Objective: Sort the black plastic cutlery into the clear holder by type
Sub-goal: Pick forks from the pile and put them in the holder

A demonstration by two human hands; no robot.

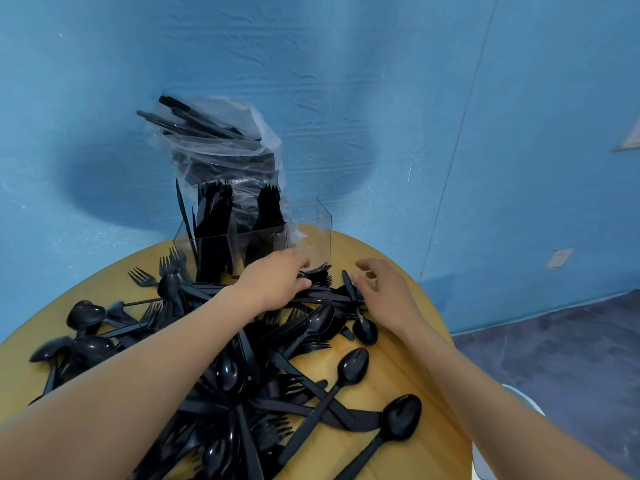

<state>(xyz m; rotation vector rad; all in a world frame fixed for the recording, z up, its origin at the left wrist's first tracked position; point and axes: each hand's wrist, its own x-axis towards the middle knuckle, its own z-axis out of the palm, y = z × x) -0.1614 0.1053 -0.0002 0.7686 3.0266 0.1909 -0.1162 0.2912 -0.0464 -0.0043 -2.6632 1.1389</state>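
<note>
A big pile of black plastic cutlery (242,368) (spoons, forks and knives) covers the round yellow table (408,455). The clear holder (313,230) stands at the table's far edge. Its left and middle compartments hold upright forks (268,206) and a knife or two (180,206); the right compartment looks empty. My left hand (273,282) reaches in front of the holder, fingers curled round a few forks (317,271) at the pile's far end. My right hand (384,289) hovers beside it, fingers loosely curled, thumb touching a knife (348,282).
A clear plastic bag (225,150) stuffed with more black cutlery stands behind the holder against the blue wall. Loose spoons (353,365) lie near the table's right edge. Dark floor shows beyond the table on the right.
</note>
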